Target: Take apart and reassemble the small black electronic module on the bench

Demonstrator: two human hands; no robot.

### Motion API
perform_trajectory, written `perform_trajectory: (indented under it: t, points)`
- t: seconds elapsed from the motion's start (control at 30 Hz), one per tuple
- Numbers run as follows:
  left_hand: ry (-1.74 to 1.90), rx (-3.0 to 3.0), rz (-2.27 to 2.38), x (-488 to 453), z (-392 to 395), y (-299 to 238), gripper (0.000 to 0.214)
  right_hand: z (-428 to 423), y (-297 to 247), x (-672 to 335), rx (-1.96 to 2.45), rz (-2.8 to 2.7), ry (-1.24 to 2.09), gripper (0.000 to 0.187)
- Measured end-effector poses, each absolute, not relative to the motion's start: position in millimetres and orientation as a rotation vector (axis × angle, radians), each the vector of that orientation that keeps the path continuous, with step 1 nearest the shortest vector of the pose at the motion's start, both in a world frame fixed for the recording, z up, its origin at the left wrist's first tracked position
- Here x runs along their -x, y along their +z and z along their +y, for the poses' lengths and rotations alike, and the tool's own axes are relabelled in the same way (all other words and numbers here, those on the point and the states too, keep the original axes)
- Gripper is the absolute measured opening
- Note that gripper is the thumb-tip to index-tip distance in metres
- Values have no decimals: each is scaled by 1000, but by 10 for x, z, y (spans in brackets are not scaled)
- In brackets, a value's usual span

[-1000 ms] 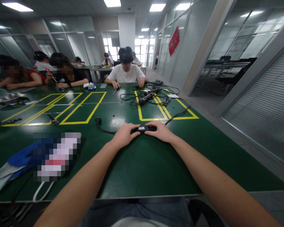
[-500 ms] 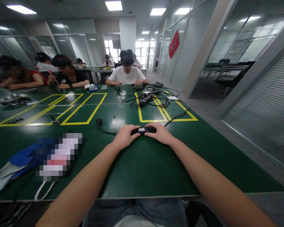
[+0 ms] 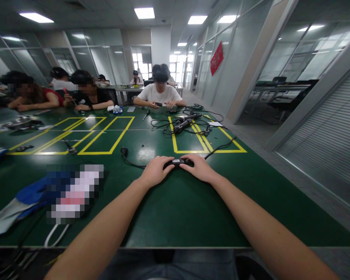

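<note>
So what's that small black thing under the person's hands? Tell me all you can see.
The black brick is a slim, oblong block, plastic by its look, with a small white label on top. It lies flat on the green table. The left hand grips one end and the right hand the other, so both ends are hidden. A thin black cable leaves each side; the left one ends in a round plug.

Green desk (image 3: 192, 217) marked with yellow tape. Above the desk, bright ceiling panels (image 3: 144, 13). Right of the desk, grey floor (image 3: 303, 184), glass walls (image 3: 251, 58), red hanging (image 3: 216, 59). Beyond the desk, white pillar (image 3: 160, 46).
</note>
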State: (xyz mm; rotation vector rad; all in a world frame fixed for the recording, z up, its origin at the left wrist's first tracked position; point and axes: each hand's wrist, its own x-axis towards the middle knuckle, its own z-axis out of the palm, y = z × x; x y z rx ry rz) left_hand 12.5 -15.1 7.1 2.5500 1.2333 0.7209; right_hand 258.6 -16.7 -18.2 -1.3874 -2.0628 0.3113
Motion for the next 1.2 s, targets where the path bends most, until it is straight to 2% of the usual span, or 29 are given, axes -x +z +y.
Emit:
perform_trajectory:
  t: [0.2,0.37,0.5,0.93,1.2]
  points:
    - [709,-2525,1243,-143,-160,85,37,-171,-192,-2578,1371,-2060,286,32]
    - [718,-2485,1318,-129,-175,63,47,-185,-179,-2573,1367,-2052,298,31]
    - [781,-2478,1275,-104,-138,10,52,-188,-178,-2585,1368,-2052,312,39]
    - [931,-2444,1265,-100,-135,22,37,-177,-194,-2587,1399,-2050,296,47]
    - [852,-2453,1284,-108,-157,73,32,-211,-161,-2565,1383,-2033,340,50]
